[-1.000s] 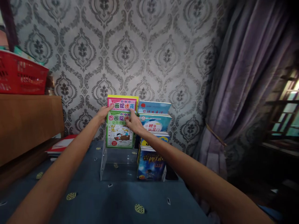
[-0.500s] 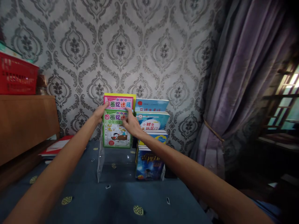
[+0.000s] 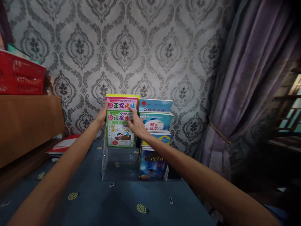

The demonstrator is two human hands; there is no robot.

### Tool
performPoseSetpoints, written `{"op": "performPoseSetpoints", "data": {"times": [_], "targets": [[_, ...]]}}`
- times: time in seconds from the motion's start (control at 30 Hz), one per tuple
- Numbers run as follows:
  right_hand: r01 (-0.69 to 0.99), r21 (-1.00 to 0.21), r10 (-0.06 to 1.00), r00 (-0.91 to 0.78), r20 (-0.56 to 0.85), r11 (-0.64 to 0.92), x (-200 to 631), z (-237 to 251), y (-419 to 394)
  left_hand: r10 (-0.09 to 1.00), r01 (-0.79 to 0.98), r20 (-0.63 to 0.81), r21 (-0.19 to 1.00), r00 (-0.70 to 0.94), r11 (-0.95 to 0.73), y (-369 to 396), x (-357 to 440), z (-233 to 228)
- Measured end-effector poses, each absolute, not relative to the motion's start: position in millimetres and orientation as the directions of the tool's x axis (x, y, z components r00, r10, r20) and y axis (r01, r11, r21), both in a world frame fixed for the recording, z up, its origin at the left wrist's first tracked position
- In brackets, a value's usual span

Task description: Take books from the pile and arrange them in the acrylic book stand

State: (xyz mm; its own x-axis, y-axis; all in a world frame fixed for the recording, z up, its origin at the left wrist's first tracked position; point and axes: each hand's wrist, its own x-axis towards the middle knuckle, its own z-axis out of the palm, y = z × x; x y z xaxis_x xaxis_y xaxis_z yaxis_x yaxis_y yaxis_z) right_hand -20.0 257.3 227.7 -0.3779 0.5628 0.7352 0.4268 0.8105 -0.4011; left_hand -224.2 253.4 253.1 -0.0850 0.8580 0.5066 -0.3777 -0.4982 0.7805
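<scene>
A pink picture book (image 3: 117, 103) stands in the upper left of a clear tiered stand (image 3: 104, 166), with a yellow edge showing behind it. In front of it and lower is a green picture book (image 3: 113, 131). My left hand (image 3: 102, 115) is closed at the left edge of the pink book, some of its fingers hidden. On the right side, my right hand (image 3: 136, 125) has a finger against the pink cover and its thumb low on the green book's upper right part. Its other fingers are curled and partly hidden.
Right of my hands, the stand holds blue books (image 3: 156, 121) in tiers, with a dark blue book (image 3: 152, 164) in front. A red basket (image 3: 23, 73) sits on a wooden cabinet (image 3: 30, 125) at left. Red-covered papers (image 3: 63, 144) lie nearby. A curtain (image 3: 221, 141) hangs at right.
The view has shifted slightly, so everything sits a little further right. My left thumb has moved off the pink cover to its left edge. The right hand stays at the books' right side.
</scene>
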Motion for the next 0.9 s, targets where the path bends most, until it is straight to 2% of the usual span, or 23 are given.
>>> {"op": "performPoseSetpoints", "data": {"times": [0.33,0.63,0.9], "targets": [[0.434,-0.427,0.594,-0.398,0.699,0.793,-15.7,226.7,245.6,0.811,-0.337,0.570,0.744,-0.129,-0.577,242.1,-227.1,243.2],[0.459,-0.421,0.609,-0.425,0.670,0.783,-10.6,231.3,230.2,0.843,-0.318,0.504,0.781,-0.187,-0.538,237.8,-225.7,231.9],[0.411,-0.459,0.607,-0.397,0.688,0.788,-8.8,232.4,238.3,0.841,-0.252,0.494,0.804,-0.219,-0.538,258.9,-233.7,236.2]]}}
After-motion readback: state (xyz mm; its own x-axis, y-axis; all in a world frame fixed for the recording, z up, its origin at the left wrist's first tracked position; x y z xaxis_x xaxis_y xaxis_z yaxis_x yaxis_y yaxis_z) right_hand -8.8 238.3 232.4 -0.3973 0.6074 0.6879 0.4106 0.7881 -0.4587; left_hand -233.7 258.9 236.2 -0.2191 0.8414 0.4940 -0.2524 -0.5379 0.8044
